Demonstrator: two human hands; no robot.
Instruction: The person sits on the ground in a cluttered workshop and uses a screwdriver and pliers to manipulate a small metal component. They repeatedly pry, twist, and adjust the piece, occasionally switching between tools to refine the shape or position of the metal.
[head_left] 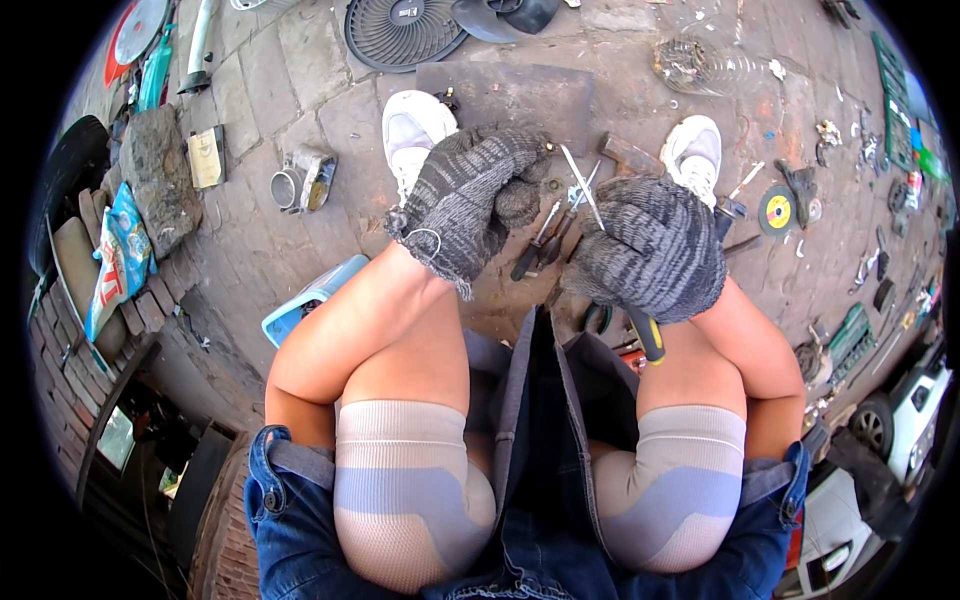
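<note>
Right hand (650, 250) in grey knit glove, fingers wrapped round a screwdriver (590, 195), tip pointing far-left toward a small part (549, 148) pinched in the left hand (470, 200) fingers, above the paved floor (300, 110). Best keep the part steady, tip seated squarely, and press lightly.

I am squatting in an open-air repair spot on a pavement of worn grey stone slabs (300, 60). Loose tools lie all over the ground around me: dark-handled screwdrivers (540, 245), a round abrasive cutting disc with a yellow centre (777, 210), a green tray of sockets (852, 340) and a black round fan grille (400, 30). A low red brick wall (70, 380) runs along my left, and a white car (900, 420) stands at my right.
</note>
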